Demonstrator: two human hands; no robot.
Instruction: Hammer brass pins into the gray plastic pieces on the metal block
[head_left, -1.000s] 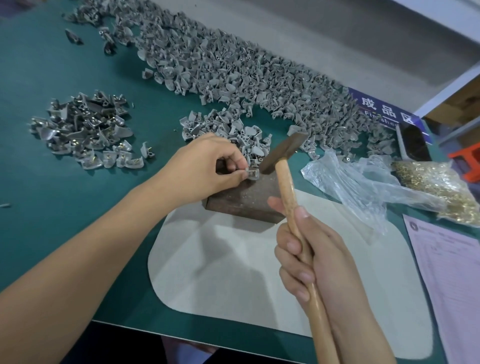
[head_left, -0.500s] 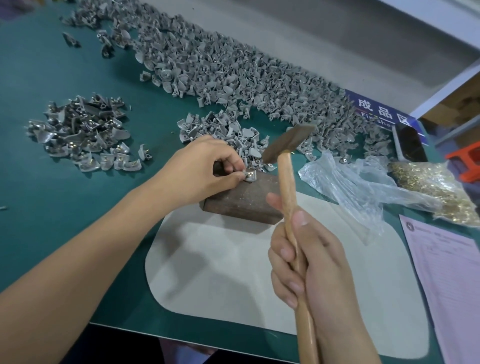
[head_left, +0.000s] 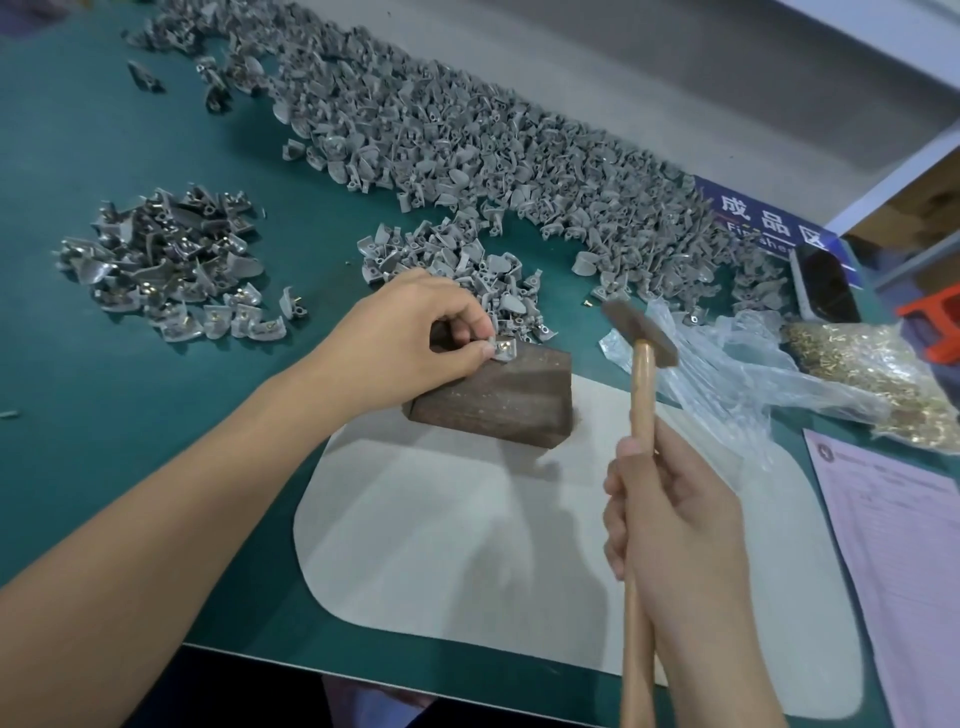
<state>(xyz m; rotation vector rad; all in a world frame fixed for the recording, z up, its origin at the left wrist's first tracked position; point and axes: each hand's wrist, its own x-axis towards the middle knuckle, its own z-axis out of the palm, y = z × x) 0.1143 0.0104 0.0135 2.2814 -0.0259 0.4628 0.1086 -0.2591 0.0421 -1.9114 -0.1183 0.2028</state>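
A dark rusty metal block (head_left: 498, 400) rests at the far edge of a pale mat (head_left: 467, 545). On its top left corner sits a gray plastic piece (head_left: 505, 349) with brass pins showing, pinched between thumb and fingers of my left hand (head_left: 410, 332). My right hand (head_left: 675, 514) grips the wooden handle of a hammer (head_left: 640, 332). The hammer head is raised, up and to the right of the block, apart from the piece.
A long heap of gray pieces (head_left: 493, 156) runs along the back, with a small cluster (head_left: 457, 260) just behind the block. A pile of pinned pieces (head_left: 166, 265) lies at left. Clear bags with brass pins (head_left: 872, 374), a pink paper (head_left: 904, 561) and a blue sign (head_left: 769, 223) are at right.
The hammer head has lifted off the piece and swung up and to the right. My left hand stays on the piece at the block's corner.
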